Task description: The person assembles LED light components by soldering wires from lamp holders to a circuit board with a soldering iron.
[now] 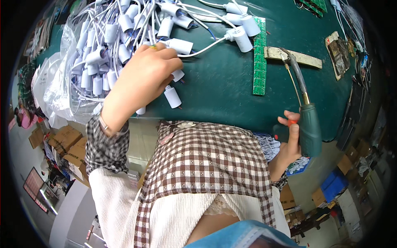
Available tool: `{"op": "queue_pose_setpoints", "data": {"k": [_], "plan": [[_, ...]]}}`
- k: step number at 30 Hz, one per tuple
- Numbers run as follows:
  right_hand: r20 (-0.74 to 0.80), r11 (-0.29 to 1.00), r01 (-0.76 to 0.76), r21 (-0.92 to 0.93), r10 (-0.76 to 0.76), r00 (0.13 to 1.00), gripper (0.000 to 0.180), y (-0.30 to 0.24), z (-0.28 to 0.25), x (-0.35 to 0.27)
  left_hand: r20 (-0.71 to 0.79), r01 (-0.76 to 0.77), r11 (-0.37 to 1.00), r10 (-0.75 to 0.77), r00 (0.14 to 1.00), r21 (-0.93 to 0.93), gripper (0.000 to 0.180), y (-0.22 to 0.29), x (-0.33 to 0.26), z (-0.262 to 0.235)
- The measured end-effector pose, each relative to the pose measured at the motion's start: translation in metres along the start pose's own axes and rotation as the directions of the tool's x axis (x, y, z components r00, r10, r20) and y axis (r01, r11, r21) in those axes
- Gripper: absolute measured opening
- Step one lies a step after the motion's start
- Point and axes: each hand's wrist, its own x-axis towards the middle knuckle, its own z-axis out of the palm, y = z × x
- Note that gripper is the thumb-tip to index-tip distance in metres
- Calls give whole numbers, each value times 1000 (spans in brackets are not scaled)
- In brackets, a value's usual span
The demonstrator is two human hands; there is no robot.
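Observation:
My left hand reaches into a heap of white cylinders on white cables. Its fingers curl downward, and what is between them is hidden. Thin blue and red wire ends poke out of some cylinders. One loose white cylinder lies just below the fingers. My right hand grips a green soldering gun, index finger near its red trigger. Its bent metal tip points up and lies over a curved pale strip. Beside that strip, a long green circuit board lies upright in view, with several white cylinders at its upper end.
A clear plastic bag surrounds the heap's left side on the green tabletop. At the right are a dirty flat block and a tangle of wires. Another green board sits at the far edge. Cardboard boxes stand on the floor.

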Motion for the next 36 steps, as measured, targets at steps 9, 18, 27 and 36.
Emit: {"op": "queue_pose_setpoints", "data": {"k": [9,18,27,36], "plan": [[54,999,28,21,-29,998,36,-1,0,-12,-96,-135,980,121,988,-146,32,18,10,10],[36,995,52,86,-56,998,36,-4,-10,-8,-234,19,897,-136,963,-441,28,56,79,36],[-19,997,-30,-65,29,999,41,-2,-10,-6,-341,112,942,-223,913,-316,15,63,103,69],[-19,997,-63,-47,62,998,46,1,-5,-4,-428,106,984,-159,890,-146,16,63,104,82]]}}
